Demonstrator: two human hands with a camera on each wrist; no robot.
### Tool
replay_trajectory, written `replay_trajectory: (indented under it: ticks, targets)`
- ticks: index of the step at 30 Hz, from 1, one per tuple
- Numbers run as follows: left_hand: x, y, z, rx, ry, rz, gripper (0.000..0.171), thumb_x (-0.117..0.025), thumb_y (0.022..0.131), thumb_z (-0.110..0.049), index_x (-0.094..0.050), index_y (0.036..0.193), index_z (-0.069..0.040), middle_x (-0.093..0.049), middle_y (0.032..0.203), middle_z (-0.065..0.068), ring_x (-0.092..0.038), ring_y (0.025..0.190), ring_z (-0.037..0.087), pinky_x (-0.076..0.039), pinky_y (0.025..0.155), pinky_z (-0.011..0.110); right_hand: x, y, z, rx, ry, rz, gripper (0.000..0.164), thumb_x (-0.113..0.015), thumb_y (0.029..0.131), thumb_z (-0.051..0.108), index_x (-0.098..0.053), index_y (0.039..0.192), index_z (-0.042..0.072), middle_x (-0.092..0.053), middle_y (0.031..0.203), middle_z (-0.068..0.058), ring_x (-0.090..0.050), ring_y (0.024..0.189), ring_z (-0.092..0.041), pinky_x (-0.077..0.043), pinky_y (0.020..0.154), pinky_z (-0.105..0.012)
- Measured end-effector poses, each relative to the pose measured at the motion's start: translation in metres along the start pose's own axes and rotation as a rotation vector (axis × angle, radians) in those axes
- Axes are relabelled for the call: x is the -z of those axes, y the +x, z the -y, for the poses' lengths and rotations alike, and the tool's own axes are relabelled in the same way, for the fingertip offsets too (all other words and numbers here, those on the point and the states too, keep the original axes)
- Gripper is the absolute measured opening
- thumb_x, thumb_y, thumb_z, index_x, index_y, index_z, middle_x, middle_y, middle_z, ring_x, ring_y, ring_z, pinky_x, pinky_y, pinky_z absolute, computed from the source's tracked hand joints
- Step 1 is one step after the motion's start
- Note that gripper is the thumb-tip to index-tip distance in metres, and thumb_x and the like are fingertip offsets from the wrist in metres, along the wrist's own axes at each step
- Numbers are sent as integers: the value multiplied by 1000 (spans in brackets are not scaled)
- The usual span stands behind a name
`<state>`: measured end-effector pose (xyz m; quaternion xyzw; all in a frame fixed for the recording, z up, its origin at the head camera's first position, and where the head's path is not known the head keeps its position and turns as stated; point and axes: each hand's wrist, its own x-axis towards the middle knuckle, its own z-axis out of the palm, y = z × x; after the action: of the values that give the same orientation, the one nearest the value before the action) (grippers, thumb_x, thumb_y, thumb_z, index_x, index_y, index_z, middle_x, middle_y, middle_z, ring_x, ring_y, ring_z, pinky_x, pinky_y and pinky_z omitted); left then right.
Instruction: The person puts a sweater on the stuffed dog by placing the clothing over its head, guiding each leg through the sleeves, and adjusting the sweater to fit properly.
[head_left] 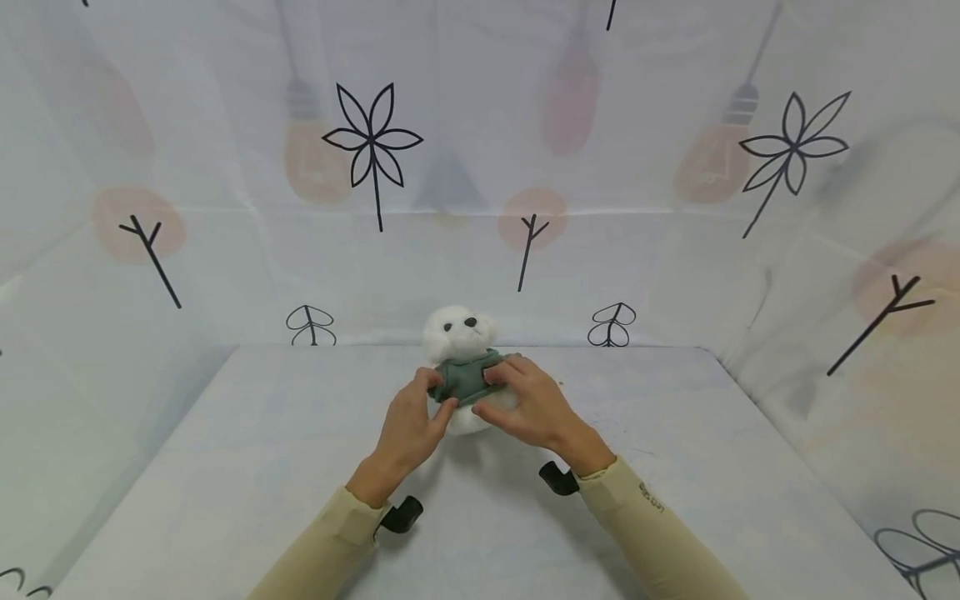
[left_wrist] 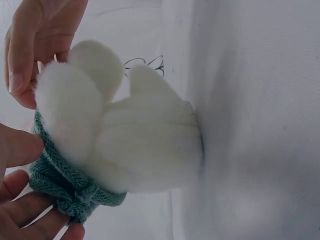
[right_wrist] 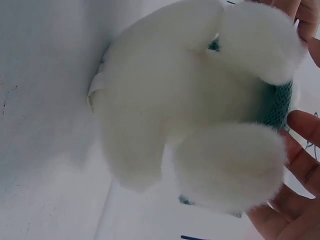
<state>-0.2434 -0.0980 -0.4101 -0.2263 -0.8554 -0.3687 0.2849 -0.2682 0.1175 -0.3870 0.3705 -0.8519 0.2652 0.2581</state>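
A white plush dog [head_left: 457, 335] with dark eyes and nose sits upright on the white surface, facing forward. A green knitted sweater [head_left: 462, 380] is around its upper body, and the bare white lower body shows below it. My left hand [head_left: 408, 425] holds one side of the sweater between thumb and fingers; the bunched knit [left_wrist: 75, 187] shows in the left wrist view. On the other side my right hand [head_left: 536, 404] grips around the sweater's edge beside a fluffy white paw [right_wrist: 230, 165]. That paw partly hides the right fingers in the right wrist view.
The white tabletop [head_left: 300, 450] reaches back to a pale cloth backdrop [head_left: 450, 267] printed with plant drawings. Similar cloth walls stand at both sides. Black camera mounts [head_left: 402, 515] sit under both wrists, at the ends of the beige sleeves [head_left: 322, 546].
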Motion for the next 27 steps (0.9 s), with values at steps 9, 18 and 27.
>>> replay_trajectory:
  ticks: [9, 18, 27]
  targets:
    - [-1, 0, 0, -3, 2, 26, 29, -71, 86, -10, -52, 107, -3, -62, 99, 10, -62, 91, 23, -50, 78, 38, -1, 0, 1, 42, -37, 9, 41, -80, 76, 36, -66, 104, 10, -59, 100, -1, -52, 96, -17, -47, 79, -33]
    - [-2, -1, -1, -13, 49, 27, 29, -74, 83, -9, -52, 102, -4, -61, 93, 11, -61, 82, 27, -49, 70, 39, -5, 2, 0, 128, -118, -36, 34, -79, 77, 36, -68, 97, 11, -64, 77, 3, -56, 105, -25, -43, 91, -43]
    - [-3, -2, 0, -4, 93, 24, 29, -75, 82, -10, -54, 101, -4, -62, 94, 10, -62, 84, 28, -50, 72, 39, -3, 0, 2, 113, -137, 101, 43, -80, 75, 37, -65, 108, 14, -65, 89, 5, -50, 121, -25, -43, 95, -41]
